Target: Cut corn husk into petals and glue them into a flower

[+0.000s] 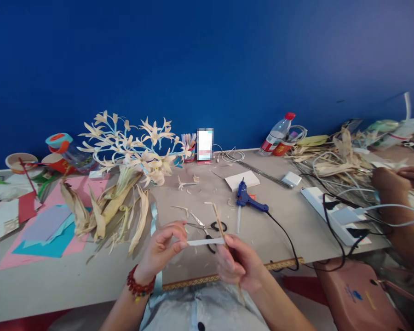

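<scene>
A pale, narrow strip [205, 242] stretches level between my two hands. My left hand [166, 250], with a red beaded bracelet at the wrist, pinches the strip's left end between thumb and fingertips. My right hand [241, 263] is closed around a thin tan stem [219, 219], which slants up past the fingers, and the strip's right end meets the stem at the thumb. Scissors [200, 222] with black handles lie on the table just beyond the strip, partly hidden by it. Farther right is a blue glue gun [249, 198] with a glue stick in it.
White flowers [152, 161] and dry husks [115, 209] stand at left, beside coloured paper [48, 243]. A phone [204, 146] stands by the wall. At right are a bottle [278, 133], a power strip [326, 214], cables and another person's hands [391, 186].
</scene>
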`<state>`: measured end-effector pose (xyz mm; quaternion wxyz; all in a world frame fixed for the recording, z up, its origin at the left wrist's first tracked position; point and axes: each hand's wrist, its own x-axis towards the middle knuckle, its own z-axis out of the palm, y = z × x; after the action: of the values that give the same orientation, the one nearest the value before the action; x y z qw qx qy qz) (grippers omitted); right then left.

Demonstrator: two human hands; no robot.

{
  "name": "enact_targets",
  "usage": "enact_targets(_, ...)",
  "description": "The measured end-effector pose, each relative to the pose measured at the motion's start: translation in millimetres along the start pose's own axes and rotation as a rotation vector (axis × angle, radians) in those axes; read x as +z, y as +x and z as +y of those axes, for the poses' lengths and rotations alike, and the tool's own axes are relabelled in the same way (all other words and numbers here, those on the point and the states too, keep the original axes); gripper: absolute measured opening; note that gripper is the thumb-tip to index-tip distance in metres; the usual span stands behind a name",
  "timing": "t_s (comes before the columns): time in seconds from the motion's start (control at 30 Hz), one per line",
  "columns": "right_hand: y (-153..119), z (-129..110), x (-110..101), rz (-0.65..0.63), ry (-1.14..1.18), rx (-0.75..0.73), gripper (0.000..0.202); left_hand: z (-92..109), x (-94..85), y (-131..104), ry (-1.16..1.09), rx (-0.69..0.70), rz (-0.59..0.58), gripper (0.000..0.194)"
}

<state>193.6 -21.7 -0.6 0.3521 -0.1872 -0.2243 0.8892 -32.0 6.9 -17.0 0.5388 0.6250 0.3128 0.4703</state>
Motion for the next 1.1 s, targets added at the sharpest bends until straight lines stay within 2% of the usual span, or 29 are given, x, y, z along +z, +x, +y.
enact_targets(0.07, 0.1, -4.2, -5.3, 0.061, -0.103, -0.072, 0.05, -1.0, -0.7, -1.2, -0.074, -0.042, 0.007, 0.012)
enact_targets(0.1, 1.2, -7.4, -9.6, 0.133, -0.198, -0.133, 0.047, -1.6, -1.0, -2.4, -0.125, -0.077, 0.019, 0.013)
enact_targets(0.2, 9.5, -19.0, -31.4, 0.461, -0.618, -0.364, 0.035, -3.8, 0.5, -7.0, -0.314, -0.194, 0.124, 0.017)
enact_targets(0.3, 21.5, -30.0, -63.6, 0.768, -1.154, -0.537, 0.035, -5.6, 6.1, -11.2, -0.486, -0.253, 0.257, 0.015)
enact_targets(0.4, 30.5, -37.6, -88.3, 0.896, -1.537, -0.54, 0.039, -4.1, 11.7, -12.6, -0.632, -0.249, 0.296, 0.009)
enact_targets(0.47, 32.2, -39.9, -89.7, 0.937, -1.713, -0.572, 0.04, -0.9, 13.8, -12.1, -0.731, -0.244, 0.283, 0.008)
enact_targets(0.53, 30.1, -38.1, -75.9, 0.935, -1.804, -0.641, 0.032, 2.1, 15.5, -10.9, -0.814, -0.264, 0.275, 0.009)
enact_targets(0.6, 25.5, -31.0, -50.6, 0.826, -1.747, -0.687, 0.022, 2.9, 18.2, -9.8, -0.825, -0.297, 0.303, 0.01)
enact_targets(0.7, 20.0, -13.0, -8.5, 0.395, -1.456, -0.645, 0.019, -0.4, 25.5, -9.0, -0.68, -0.325, 0.383, 0.011)
enact_targets(0.73, 20.0, -7.0, 2.4, 0.288, -1.397, -0.645, 0.022, -2.0, 28.2, -9.0, -0.609, -0.327, 0.399, 0.011)
enact_targets(0.77, 21.1, -1.9, 10.8, 0.255, -1.353, -0.652, 0.025, -3.3, 30.6, -9.0, -0.535, -0.322, 0.402, 0.011)
enact_targets(0.9, 33.1, 4.7, 20.8, 0.345, -1.31, -0.717, 0.014, -4.1, 33.6, -8.2, -0.164, -0.226, 0.292, 0.011)
enact_targets(1.0, 39.4, -1.1, 14.8, 0.342, -1.387, -0.66, 0.014, -2.8, 29.0, -7.2, 0.063, -0.171, 0.181, 0.016)
enact_targets(1.07, 38.0, -5.5, 6.9, 0.37, -1.459, -0.598, 0.014, -3.3, 23.4, -7.6, 0.114, -0.186, 0.184, 0.016)
enact_targets(1.1, 35.3, -7.0, 1.6, 0.402, -1.513, -0.564, 0.015, -3.9, 19.7, -8.4, 0.113, -0.201, 0.222, 0.017)
